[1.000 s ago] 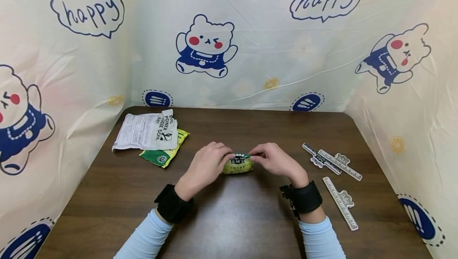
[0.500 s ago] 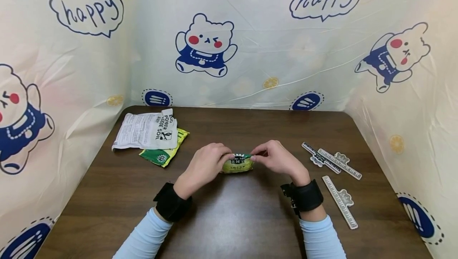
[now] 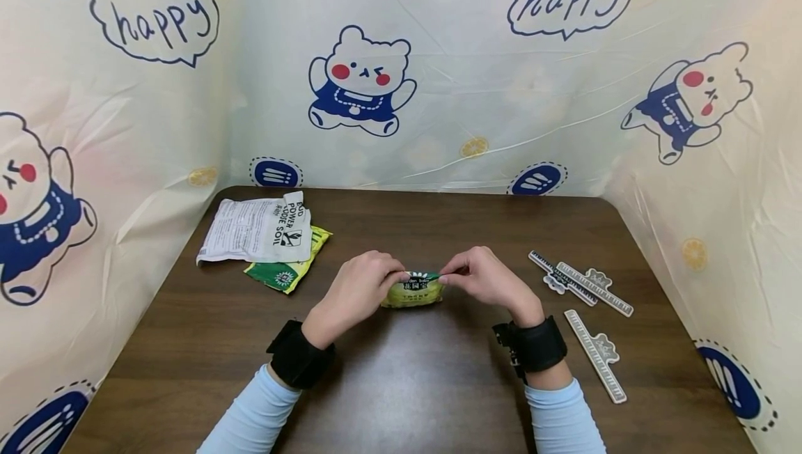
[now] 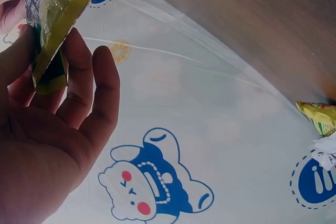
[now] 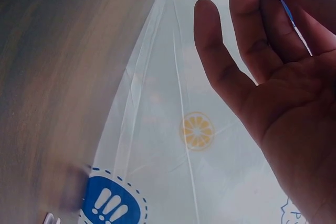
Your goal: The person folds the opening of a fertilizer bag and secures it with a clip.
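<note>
A small yellow-green bag (image 3: 411, 291) with a dark green top stands on the table between both hands. My left hand (image 3: 358, 290) pinches its upper left corner between thumb and fingers. The right hand (image 3: 489, 283) pinches the upper right corner. In the left wrist view the bag (image 4: 60, 19) rises above the left hand (image 4: 58, 114), its corner between thumb and fingers, with the other fingers loosely bent. The right wrist view shows the right hand (image 5: 294, 93) with thumb and index at the frame's top edge; the bag is out of that view.
At the back left, a white printed soil bag (image 3: 253, 230) lies over a green and yellow bag (image 3: 278, 276). Two overlapping ruler-like clips (image 3: 595, 288) and a third white ruler clip (image 3: 595, 356) lie on the right of the brown table (image 3: 413, 398). A printed sheet (image 3: 451, 92) surrounds it.
The bag's lower body has swung slightly to the left and toward me, showing a little more of its front. Both hands keep their pinch and have barely moved.
</note>
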Demonstrator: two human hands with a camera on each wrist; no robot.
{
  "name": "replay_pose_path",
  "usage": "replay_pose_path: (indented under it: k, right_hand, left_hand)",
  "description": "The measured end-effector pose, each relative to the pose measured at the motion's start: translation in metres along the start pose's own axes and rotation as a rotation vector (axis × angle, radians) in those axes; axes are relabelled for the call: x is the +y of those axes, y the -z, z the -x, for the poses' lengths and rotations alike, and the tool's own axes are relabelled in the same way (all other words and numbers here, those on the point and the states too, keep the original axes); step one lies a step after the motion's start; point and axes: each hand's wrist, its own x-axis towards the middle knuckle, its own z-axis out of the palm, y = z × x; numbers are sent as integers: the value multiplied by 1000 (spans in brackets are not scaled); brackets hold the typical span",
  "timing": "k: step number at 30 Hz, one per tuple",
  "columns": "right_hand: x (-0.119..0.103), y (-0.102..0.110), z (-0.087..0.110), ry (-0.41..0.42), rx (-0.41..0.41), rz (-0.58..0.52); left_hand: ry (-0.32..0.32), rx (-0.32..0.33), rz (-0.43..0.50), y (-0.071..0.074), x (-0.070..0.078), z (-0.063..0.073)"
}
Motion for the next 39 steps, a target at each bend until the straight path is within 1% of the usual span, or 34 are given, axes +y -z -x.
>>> replay_pose_path:
  k: [5,10,13,16,20,22,26,29,32,35,39]
  right_hand:
    - [-1,-1,-1,24,3,16]
    - [-1,-1,-1,35,8,8]
    - [-1,-2,-1,35,9,-1]
    - [0,-2,0,38,10,-12]
    - [1,-2,0,57,12,-21]
    - [2,-3,0,64,12,-20]
    - [0,-3,-1,70,16,-18]
    - [-1,-3,-1,59,16,-23]
    - [-3,-3,0,24,13,-36]
    - [-4,-4,-1,6,20,-36]
    - [-3,-7,-3,19,34,-39]
  left_hand:
    - [-5,-22,-11,1,-1,0]
    - [-30,-47,-7,3,-3,1]
    - [-53,-57,11,2,-4,0]
    - [-97,-52,34,-2,-6,-1]
    - [-172,-23,49,-9,-8,-3]
    - [-191,-5,50,-12,-9,-3]
    - [-201,30,57,-13,-8,-3]
    - [-209,43,66,-13,-6,-3]
    - [-213,47,64,-13,-4,-3]
    - [-213,47,54,-14,-4,-3]
    - [-207,43,51,-14,-4,-4]
